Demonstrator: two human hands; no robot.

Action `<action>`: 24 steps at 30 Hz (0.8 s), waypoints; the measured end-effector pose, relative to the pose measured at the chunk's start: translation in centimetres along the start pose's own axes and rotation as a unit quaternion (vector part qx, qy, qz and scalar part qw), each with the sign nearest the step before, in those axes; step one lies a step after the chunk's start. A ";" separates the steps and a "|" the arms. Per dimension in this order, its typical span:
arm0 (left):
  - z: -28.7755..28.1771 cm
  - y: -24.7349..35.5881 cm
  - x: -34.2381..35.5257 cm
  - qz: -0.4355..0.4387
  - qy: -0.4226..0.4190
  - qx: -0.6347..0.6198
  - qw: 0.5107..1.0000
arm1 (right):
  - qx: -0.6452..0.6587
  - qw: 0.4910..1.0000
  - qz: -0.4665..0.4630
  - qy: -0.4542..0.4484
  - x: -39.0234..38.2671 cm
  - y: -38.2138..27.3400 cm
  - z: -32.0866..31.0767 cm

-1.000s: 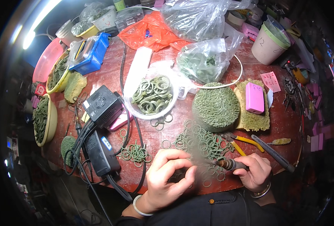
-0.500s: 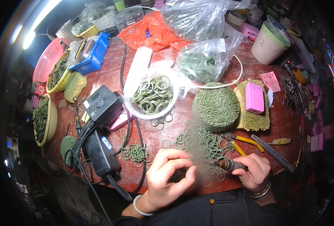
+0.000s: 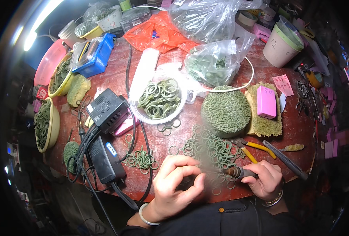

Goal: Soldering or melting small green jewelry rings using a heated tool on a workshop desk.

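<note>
My right hand grips a soldering iron by its grey handle, with the brown shaft pointing left. Facing it, my left hand has thumb and fingers curled into a pinch near the iron's tip. A grey blur like smoke hides the tip and whatever the left fingertips hold. Behind the hands lies a heap of thin green rings, several of them spread to the table edge. More green rings are piled left of my left hand.
Beyond stands a clear tub of thicker green rings. A round green block and a sponge bearing a pink box sit right of it. Pliers and a file lie right. Black adapters and cables crowd the left.
The iron and both hands stay almost where they were. The grey blur over the tip persists.
</note>
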State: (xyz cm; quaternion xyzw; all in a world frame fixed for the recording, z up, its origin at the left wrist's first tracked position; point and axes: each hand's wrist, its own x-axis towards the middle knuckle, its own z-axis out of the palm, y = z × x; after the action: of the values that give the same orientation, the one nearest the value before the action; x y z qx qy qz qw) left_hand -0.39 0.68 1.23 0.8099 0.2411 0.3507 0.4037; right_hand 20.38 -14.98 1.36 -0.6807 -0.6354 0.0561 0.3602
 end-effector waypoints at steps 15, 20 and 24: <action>0.0 -0.1 0.0 0.004 0.005 -0.001 1.000 | -0.009 1.000 -0.004 0.012 -0.4 0.4 0.3; 0.0 -0.1 -0.1 0.002 0.004 0.000 1.000 | -0.011 1.000 0.002 0.018 -0.3 0.2 0.2; -0.1 -0.2 -0.1 0.001 0.003 0.003 1.000 | -0.054 0.995 0.046 0.067 -0.2 0.2 0.1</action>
State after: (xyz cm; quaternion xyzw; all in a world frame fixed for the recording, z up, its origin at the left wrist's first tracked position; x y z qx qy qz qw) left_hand -0.55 0.76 1.03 0.8103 0.2426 0.3527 0.4001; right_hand 20.51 -15.09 1.09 -0.7297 -0.5801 -0.0077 0.3619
